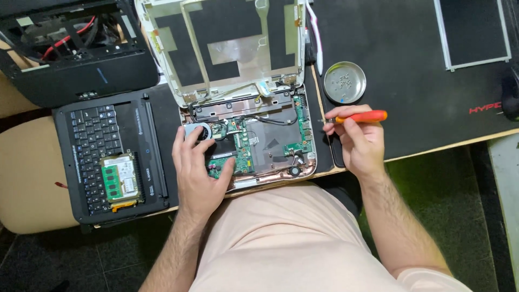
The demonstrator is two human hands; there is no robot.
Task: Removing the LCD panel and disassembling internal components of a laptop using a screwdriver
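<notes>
An opened white laptop (303,172) lies in front of me with its green circuit board (244,151) and round cooling fan (201,130) exposed. Its lid (221,48), stripped of the screen, stands open behind. My left hand (200,167) rests flat on the board's left part, fingers spread beside the fan. My right hand (359,143) holds an orange-handled screwdriver (363,116) just right of the laptop, its tip pointing left toward the laptop's edge.
A round metal dish (345,82) with several small screws sits on the black mat (400,65). A black keyboard panel (108,157) carrying a hard drive and green memory module (120,181) lies left. A black device (70,48) stands back left, a screen panel (474,32) back right.
</notes>
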